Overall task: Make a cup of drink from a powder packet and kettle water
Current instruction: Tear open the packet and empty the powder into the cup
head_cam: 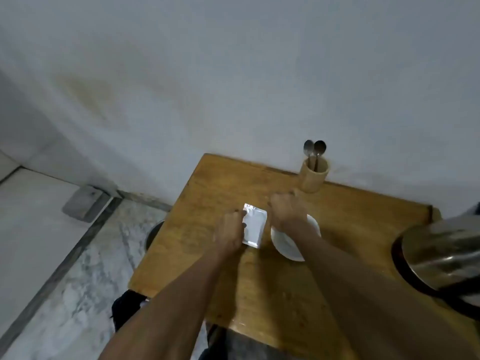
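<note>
A silver powder packet [254,225] is held upright above the wooden table [197,237], left of a white cup [291,245]. My left hand [230,233] grips the packet's left edge. My right hand [287,210] is closed at the packet's upper right corner, over the cup's far rim; whether it pinches the corner is hard to see. A steel kettle [441,250] on a dark base stands at the table's right edge.
A wooden holder [313,176] with two metal spoons [314,149] stands at the back against the white wall. Left of the table lies a marble floor [85,268] with a dark round object [153,233] by the table's edge.
</note>
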